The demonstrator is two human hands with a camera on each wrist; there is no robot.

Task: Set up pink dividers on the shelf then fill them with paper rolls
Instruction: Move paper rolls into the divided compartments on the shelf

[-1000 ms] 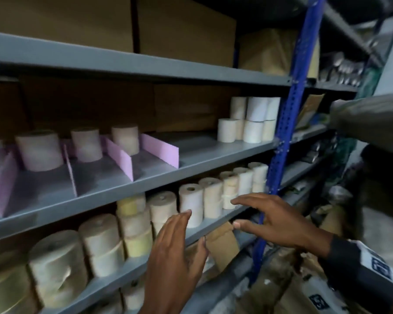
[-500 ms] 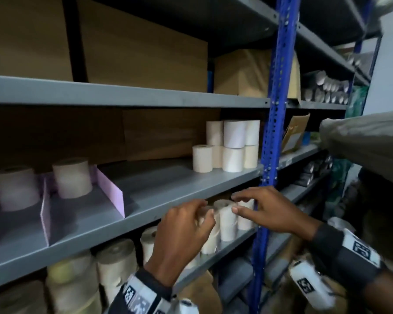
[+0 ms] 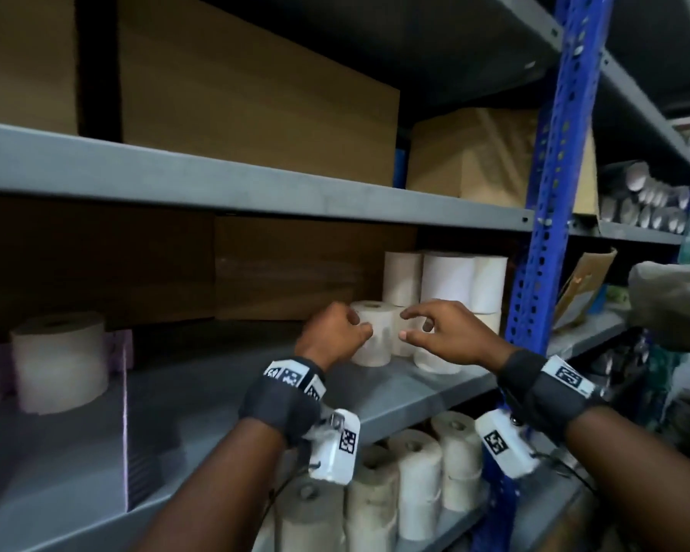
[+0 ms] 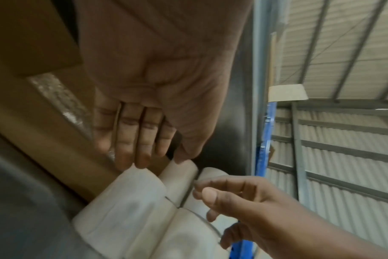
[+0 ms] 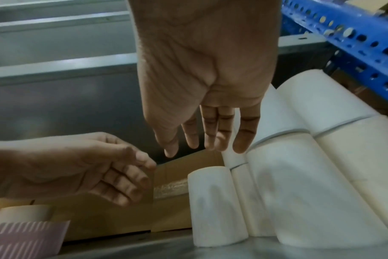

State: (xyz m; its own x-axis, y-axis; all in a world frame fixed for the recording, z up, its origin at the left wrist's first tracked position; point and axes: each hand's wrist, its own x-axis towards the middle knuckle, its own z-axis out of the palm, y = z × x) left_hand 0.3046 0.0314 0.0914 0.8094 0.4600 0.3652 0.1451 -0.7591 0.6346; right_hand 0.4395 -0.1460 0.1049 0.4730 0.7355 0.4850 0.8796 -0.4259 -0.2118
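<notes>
Left hand [image 3: 335, 332] and right hand [image 3: 443, 332] (both loose, holding nothing) flank the front paper roll [image 3: 375, 332].

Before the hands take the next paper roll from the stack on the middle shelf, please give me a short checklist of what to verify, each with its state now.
1. Left hand holds nothing: ok.
2. Right hand holds nothing: ok.
3. Front single roll stands upright, with nothing on top: ok.
4. Stacked rolls behind it look even: ok.
5. Pink divider stands on the shelf: ok.
6. Free room in front of the roll in the bay: ok.
</notes>
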